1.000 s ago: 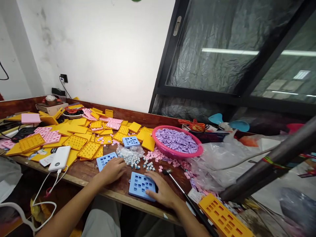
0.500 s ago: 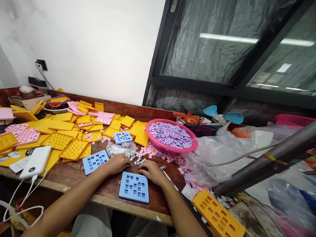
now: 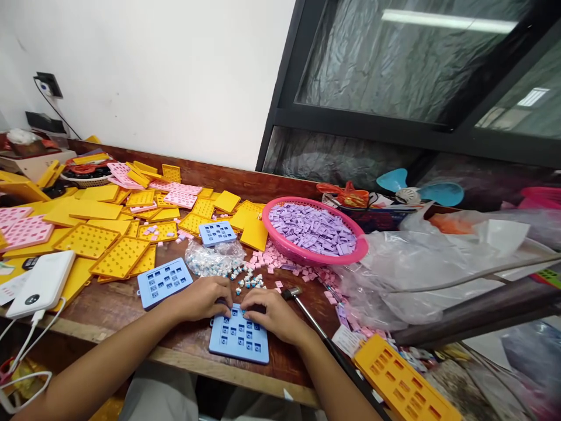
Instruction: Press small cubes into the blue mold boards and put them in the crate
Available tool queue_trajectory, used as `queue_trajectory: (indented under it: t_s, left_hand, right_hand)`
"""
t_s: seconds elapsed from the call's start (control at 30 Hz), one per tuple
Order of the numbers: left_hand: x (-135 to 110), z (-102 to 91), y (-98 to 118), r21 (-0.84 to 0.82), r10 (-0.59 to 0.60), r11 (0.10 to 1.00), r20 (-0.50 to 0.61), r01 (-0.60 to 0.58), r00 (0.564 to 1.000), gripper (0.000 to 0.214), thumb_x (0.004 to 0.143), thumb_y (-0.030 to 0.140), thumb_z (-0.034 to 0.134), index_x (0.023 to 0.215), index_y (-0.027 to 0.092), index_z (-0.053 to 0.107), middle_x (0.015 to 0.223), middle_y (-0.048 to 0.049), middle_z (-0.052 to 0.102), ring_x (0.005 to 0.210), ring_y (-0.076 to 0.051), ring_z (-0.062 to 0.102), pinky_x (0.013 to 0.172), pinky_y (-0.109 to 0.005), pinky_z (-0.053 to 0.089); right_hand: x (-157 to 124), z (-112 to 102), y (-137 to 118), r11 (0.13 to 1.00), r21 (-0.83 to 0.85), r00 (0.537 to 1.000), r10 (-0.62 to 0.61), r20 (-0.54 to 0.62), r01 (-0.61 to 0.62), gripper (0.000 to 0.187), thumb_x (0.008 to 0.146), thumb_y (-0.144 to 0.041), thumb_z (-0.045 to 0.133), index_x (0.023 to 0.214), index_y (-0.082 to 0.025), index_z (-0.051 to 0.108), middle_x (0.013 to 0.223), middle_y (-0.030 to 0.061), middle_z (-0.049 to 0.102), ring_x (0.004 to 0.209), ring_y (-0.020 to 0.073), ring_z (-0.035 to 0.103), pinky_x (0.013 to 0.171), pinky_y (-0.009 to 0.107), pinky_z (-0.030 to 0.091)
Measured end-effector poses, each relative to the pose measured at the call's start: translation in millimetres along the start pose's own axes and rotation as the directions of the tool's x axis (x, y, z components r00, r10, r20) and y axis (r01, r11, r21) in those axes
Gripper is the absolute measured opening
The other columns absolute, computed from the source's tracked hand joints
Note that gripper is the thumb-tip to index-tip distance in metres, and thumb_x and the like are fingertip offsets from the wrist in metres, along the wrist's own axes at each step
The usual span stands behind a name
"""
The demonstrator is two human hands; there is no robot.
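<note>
My left hand (image 3: 202, 298) and my right hand (image 3: 270, 311) lie side by side, their fingertips curled onto the top edge of a light blue perforated plate (image 3: 239, 335). Whether the fingers pinch anything small is hidden. Just above them lies a small heap of white-and-blue pieces (image 3: 248, 280), next to a clear plastic bag (image 3: 214, 258) holding more of them. A second blue plate (image 3: 164, 283) sits left of my left hand, and a third (image 3: 217, 233) lies further back.
Yellow and pink plates (image 3: 118, 257) cover the table's left side. A pink basin (image 3: 313, 231) of lilac pieces stands behind loose pink pieces. A hammer (image 3: 293, 293) lies right of my right hand, with a plastic sheet (image 3: 421, 275) beyond. A white power bank (image 3: 41, 283) sits left.
Both hands have moved back from the heap of small pieces onto the top edge of the nearest blue plate. The view has swung slightly, shifting the table left and up.
</note>
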State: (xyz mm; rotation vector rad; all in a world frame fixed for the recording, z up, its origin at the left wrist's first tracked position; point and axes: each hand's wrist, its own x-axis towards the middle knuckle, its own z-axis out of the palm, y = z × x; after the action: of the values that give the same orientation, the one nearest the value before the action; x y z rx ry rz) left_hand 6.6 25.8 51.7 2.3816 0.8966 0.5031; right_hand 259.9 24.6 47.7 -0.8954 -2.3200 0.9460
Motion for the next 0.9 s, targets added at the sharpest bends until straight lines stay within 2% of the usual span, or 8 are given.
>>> queue_trajectory:
  t_s: [0.2, 0.4, 0.53, 0.73, 0.9]
  left_hand:
    - [-1.5, 4.3, 8.6, 0.016, -0.122, 0.993, 0.049, 0.121, 0.991, 0.011, 0.090, 0.027, 0.067, 0.096, 0.022, 0.074, 0.092, -0.0009, 0.076, 0.083, -0.017, 0.069, 0.075, -0.025, 0.046]
    - [-6.2, -2.3, 13.9, 0.205, -0.189, 0.962, 0.035, 0.178, 0.981, 0.020, 0.095, 0.035, 0.060, 0.102, 0.022, 0.073, 0.095, -0.0047, 0.076, 0.087, -0.021, 0.070, 0.074, -0.028, 0.046]
    - [-9.1, -7.7, 18.5, 0.224, -0.214, 0.954, 0.034, 0.201, 0.976, 0.018, 0.095, 0.030, 0.058, 0.102, 0.022, 0.073, 0.095, -0.0054, 0.075, 0.089, -0.021, 0.070, 0.075, -0.028, 0.046]
    - [-6.4, -3.0, 19.3, 0.193, -0.225, 0.958, 0.046, 0.212, 0.973, 0.016, 0.094, 0.026, 0.058, 0.093, 0.021, 0.073, 0.087, -0.0041, 0.074, 0.083, -0.020, 0.069, 0.072, -0.027, 0.045]
    - [-5.2, -0.7, 21.6, 0.295, -0.171, 0.942, 0.006, 0.162, 0.985, 0.014, 0.095, 0.027, 0.059, 0.096, 0.020, 0.071, 0.100, -0.0048, 0.071, 0.089, -0.020, 0.068, 0.073, -0.028, 0.046]
  right_hand:
    - [-1.6, -3.1, -2.2, 0.998, -0.065, 1.000, 0.020, 0.001, -0.020, 0.018, 0.090, -0.020, 0.070, 0.107, -0.025, 0.077, 0.106, 0.0047, 0.075, 0.099, 0.0209, 0.068, 0.093, 0.034, 0.051]
    - [-3.7, 4.1, -5.0, 0.993, -0.117, 1.000, -0.008, 0.011, 0.009, 0.021, 0.096, -0.025, 0.066, 0.115, -0.026, 0.074, 0.111, 0.0055, 0.072, 0.104, 0.0210, 0.066, 0.093, 0.033, 0.050]
    - [2.1, 18.4, -4.0, 0.987, -0.161, 0.999, 0.004, -0.037, -0.010, 0.011, 0.091, -0.026, 0.074, 0.101, -0.023, 0.076, 0.099, 0.0052, 0.071, 0.097, 0.0215, 0.065, 0.086, 0.032, 0.049]
    - [11.4, 36.8, -2.0, 0.977, -0.205, 0.991, 0.038, -0.132, -0.065, 0.018, 0.078, -0.027, 0.087, 0.088, -0.020, 0.073, 0.083, 0.0019, 0.069, 0.084, 0.0209, 0.062, 0.078, 0.032, 0.045]
    - [5.9, 32.3, -2.5, 0.983, -0.183, 0.996, -0.006, -0.087, -0.011, 0.010, 0.090, -0.025, 0.076, 0.099, -0.023, 0.076, 0.095, 0.0039, 0.073, 0.092, 0.0213, 0.063, 0.085, 0.034, 0.045]
